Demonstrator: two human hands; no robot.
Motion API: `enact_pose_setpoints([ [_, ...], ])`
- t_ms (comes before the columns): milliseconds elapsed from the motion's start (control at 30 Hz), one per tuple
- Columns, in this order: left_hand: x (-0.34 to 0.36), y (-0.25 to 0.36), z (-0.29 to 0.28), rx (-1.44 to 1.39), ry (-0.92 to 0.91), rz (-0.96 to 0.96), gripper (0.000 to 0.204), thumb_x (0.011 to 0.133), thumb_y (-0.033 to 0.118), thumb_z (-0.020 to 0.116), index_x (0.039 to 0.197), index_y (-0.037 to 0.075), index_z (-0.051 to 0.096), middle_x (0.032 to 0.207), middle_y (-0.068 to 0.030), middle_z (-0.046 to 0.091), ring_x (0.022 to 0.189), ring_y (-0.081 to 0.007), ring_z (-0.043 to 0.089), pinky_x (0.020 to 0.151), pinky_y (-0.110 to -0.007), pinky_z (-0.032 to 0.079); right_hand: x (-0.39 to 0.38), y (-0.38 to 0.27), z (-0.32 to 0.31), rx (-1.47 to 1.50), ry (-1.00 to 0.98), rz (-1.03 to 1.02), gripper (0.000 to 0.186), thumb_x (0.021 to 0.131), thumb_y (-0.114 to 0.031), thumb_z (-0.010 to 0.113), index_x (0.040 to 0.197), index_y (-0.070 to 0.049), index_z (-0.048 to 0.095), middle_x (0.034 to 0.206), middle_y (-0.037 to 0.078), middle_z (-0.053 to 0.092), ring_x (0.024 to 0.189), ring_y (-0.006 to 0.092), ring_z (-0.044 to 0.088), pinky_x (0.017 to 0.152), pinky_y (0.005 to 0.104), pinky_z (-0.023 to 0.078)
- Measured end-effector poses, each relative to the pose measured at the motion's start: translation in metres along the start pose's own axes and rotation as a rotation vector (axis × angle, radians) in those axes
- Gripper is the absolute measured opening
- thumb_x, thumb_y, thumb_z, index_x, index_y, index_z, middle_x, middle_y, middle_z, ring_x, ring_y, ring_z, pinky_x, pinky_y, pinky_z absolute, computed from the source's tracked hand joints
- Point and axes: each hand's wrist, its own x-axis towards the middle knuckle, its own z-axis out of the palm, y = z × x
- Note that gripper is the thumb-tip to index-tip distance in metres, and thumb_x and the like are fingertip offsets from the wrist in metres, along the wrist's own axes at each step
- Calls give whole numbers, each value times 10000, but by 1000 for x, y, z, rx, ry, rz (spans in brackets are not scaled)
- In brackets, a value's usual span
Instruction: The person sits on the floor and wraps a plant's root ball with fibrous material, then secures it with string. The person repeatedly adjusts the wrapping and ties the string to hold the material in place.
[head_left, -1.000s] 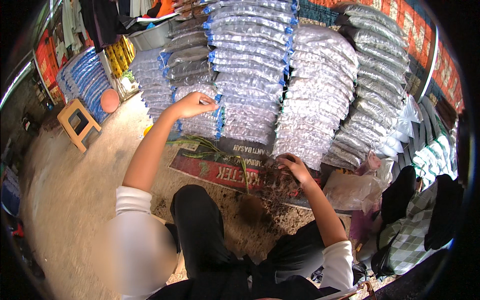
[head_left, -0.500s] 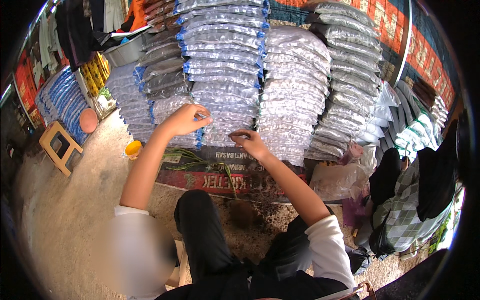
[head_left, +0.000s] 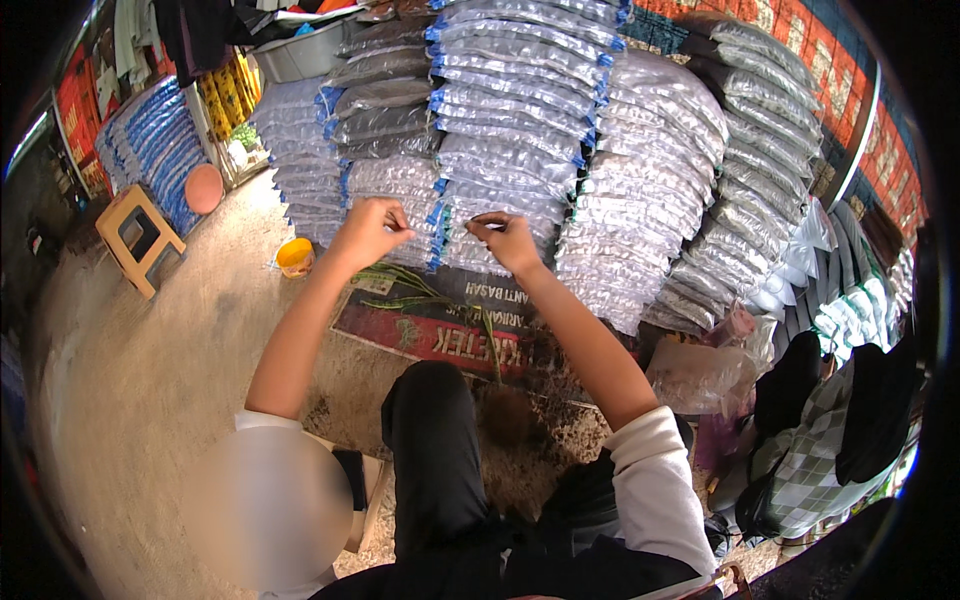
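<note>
My left hand (head_left: pixel 374 234) is raised in front of the stacked bags, its fingers curled in and pinched towards the thumb. Across a small gap from it, my right hand (head_left: pixel 508 244) pinches with thumb and fingertips. Whatever either hand holds, if anything, is too small to make out. Behind them rises a tall stack of filled clear plastic bags (head_left: pixel 515 110) with blue edges. Below the hands, long green stems (head_left: pixel 415 300) lie across a dark-and-red printed sheet (head_left: pixel 425 342) on the ground.
More bag stacks stand right, silvery (head_left: pixel 640 170) and dark (head_left: pixel 750 190). At left are a yellow tub (head_left: pixel 295 258), a tan plastic stool (head_left: pixel 128 225) and a grey basin (head_left: pixel 310 55). Crumpled clear plastic (head_left: pixel 700 377) and checked cloth (head_left: pixel 815 450) lie to the right.
The view has swung left, so the surroundings sit farther right. My right hand has risen level with my left. The left fingers have curled in more.
</note>
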Motion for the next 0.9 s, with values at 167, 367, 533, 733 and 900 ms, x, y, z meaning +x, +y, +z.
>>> enact_pose_setpoints([
  [167, -6, -23, 2, -73, 104, -104, 294, 751, 210, 671, 951, 25, 560, 954, -91, 601, 794, -177, 610, 709, -290, 483, 3, -10, -8, -24, -43, 79, 212, 715, -190, 684, 817, -5, 667, 798, 101, 647, 725, 137, 565, 692, 285, 438],
  [367, -3, -14, 60, -396, -62, -3, 379, 784, 287, 643, 1025, 7, 558, 1003, -84, 575, 881, -175, 574, 806, -294, 446, 7, -20, 6, -76, -152, -142, 228, 706, -198, 686, 824, -5, 660, 798, 100, 637, 723, 160, 590, 665, 302, 455],
  [533, 7, -23, 73, -461, -60, -69, 314, 805, 269, 622, 927, -20, 603, 882, -103, 620, 840, -188, 593, 762, -305, 463, 12, -27, -1, -183, -78, -237, 212, 699, -185, 684, 791, 4, 653, 770, 114, 641, 648, 175, 602, 605, 296, 463],
  [733, -7, -72, 54, -173, 70, -92, 266, 788, 234, 629, 873, -18, 621, 840, -106, 644, 780, -178, 611, 716, -287, 474, 16, -19, -41, -299, 37, -100, 225, 684, -219, 679, 779, -16, 663, 767, 147, 643, 716, 215, 617, 689, 307, 462],
  [900, -19, -107, 35, -100, 162, -239, 269, 783, 239, 632, 862, -18, 619, 824, -92, 641, 791, -164, 597, 718, -275, 453, 16, -2, -64, -326, 88, -55, 220, 681, -222, 685, 754, -15, 668, 791, 155, 647, 770, 252, 625, 739, 314, 455],
])
